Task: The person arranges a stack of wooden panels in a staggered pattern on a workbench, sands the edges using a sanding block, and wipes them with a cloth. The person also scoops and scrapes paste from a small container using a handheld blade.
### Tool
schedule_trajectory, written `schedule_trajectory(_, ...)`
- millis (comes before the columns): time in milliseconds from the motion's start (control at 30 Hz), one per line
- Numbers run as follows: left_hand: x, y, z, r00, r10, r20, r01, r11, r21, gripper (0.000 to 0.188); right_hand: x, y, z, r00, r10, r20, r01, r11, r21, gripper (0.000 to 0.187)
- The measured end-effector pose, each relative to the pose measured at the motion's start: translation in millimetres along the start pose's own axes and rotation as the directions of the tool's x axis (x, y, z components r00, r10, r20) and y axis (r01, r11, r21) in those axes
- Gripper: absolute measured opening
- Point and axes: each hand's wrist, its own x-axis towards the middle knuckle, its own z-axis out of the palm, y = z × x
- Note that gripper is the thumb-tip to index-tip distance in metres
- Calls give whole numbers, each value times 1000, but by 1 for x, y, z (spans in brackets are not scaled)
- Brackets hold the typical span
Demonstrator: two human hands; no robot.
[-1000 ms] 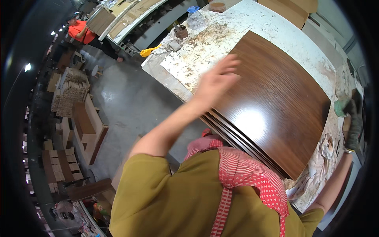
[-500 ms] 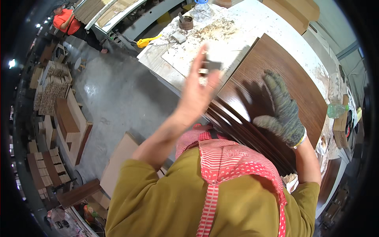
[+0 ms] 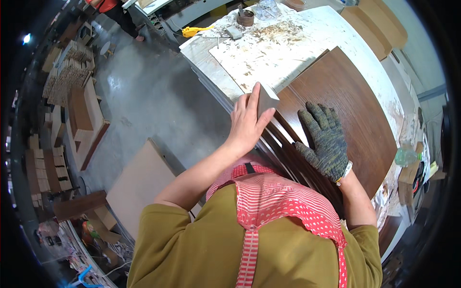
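My left hand [image 3: 246,124], bare, grips a small grey rectangular block [image 3: 267,102], which looks like a sanding block, between thumb and fingers. It is at the left corner of the top dark brown wood-grain panel [image 3: 357,110]. Whether the block touches the panel edge I cannot tell. My right hand [image 3: 324,139], in a dark mottled knit glove, lies on the panel's face with its fingers stretched out. Several more brown panels [image 3: 288,144] are stacked beneath, their edges facing my body.
The white worktable [image 3: 331,24] is stained and dusty. On it are a brown tub [image 3: 245,18], another grey block [image 3: 234,32] and a yellow tool [image 3: 194,31]. A green bottle [image 3: 406,157] is at right. A cardboard box [image 3: 377,29] lies behind. A person [image 3: 115,12] stands far left.
My left hand has come down and nearer, with the block now plain in its grip. My right hand has shifted left and settled flat on the panel. The view has tilted slightly.
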Motion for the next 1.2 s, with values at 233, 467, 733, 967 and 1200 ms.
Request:
schedule_trajectory(233,-4,-22,-11,998,20,-58,-29,989,-147,64,3,-3,1,1000,-14,20,15,999,-45,65)
schedule_trajectory(467,-49,-69,-5,934,-56,352,-30,972,234,70,10,23,-3,986,-137,-93,142,988,54,64)
schedule_trajectory(733,-39,-63,63,995,-54,-80,1,836,-549,75,63,179,3,864,456,-212,-502,801,-326,61)
schedule_trajectory(967,-42,-73,62,998,-40,-46,3,786,-618,74,61,195,27,842,499,-207,-536,726,-431,71)
schedule_trajectory(1200,-40,-53,41,993,31,-115,-82,881,-466,76,55,210,23,842,528,-111,-514,725,-459,66)
